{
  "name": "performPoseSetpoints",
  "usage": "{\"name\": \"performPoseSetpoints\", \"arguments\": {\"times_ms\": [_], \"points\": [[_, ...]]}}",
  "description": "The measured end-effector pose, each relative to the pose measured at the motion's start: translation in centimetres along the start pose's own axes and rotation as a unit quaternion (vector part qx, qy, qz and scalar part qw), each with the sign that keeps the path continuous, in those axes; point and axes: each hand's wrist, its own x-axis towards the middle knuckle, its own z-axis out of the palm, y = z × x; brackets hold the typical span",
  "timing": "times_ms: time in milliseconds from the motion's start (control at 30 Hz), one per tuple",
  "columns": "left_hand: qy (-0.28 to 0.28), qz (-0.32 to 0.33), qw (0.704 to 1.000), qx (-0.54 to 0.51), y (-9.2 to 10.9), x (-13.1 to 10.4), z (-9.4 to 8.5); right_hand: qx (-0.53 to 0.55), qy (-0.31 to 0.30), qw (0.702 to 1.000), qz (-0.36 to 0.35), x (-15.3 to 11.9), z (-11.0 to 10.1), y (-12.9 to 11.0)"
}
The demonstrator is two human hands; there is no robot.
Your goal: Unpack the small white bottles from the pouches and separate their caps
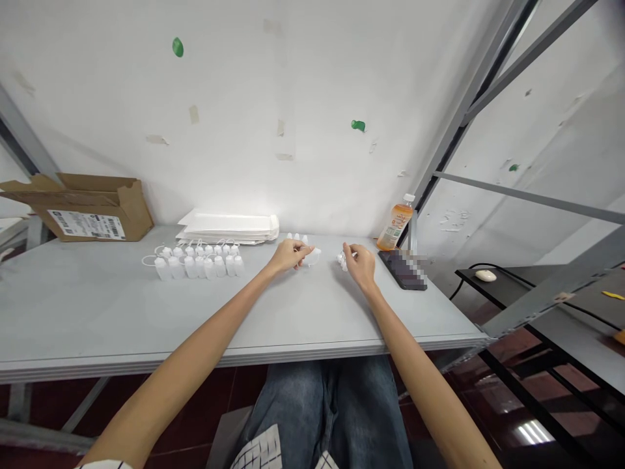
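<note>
My left hand is closed on a small translucent white bottle that pokes out to the right of its fingertips. Just behind that hand, several white tips stand up from the table. My right hand has its fingers pinched together beside a small cluster of white pieces; what is between the fingertips is hidden. To the left, several white bottles with looped straps stand in rows on the grey table.
A stack of white envelopes lies by the wall, and an open cardboard box stands at the far left. On the right are an orange drink bottle and a dark phone. A metal frame rises beyond them.
</note>
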Motion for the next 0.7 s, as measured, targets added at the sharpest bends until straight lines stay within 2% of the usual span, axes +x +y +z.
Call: {"name": "performPoseSetpoints", "arguments": {"times_ms": [67, 167, 300, 467, 700], "points": [[-0.003, -0.004, 1.000, -0.012, -0.1, 0.0, 0.2, 0.100, -0.070, 0.992, -0.018, -0.3, 0.3, -0.4], [-0.017, 0.000, 0.999, -0.027, -0.1, 0.0, 0.3, 0.222, -0.161, 0.962, -0.012, -0.9, 0.5, -1.3], [-0.040, 0.013, 0.998, -0.044, -0.2, 0.0, 0.5, 0.298, -0.229, 0.927, -0.016, -1.4, 0.5, -2.0], [-0.055, -0.001, 0.997, -0.053, -0.2, -0.1, 0.8, 0.339, -0.253, 0.906, 0.020, -1.1, 0.8, -1.7], [-0.056, -0.008, 0.998, -0.036, 0.2, -0.2, 0.8, 0.314, -0.230, 0.921, 0.008, -0.6, 0.8, -1.1]]}}
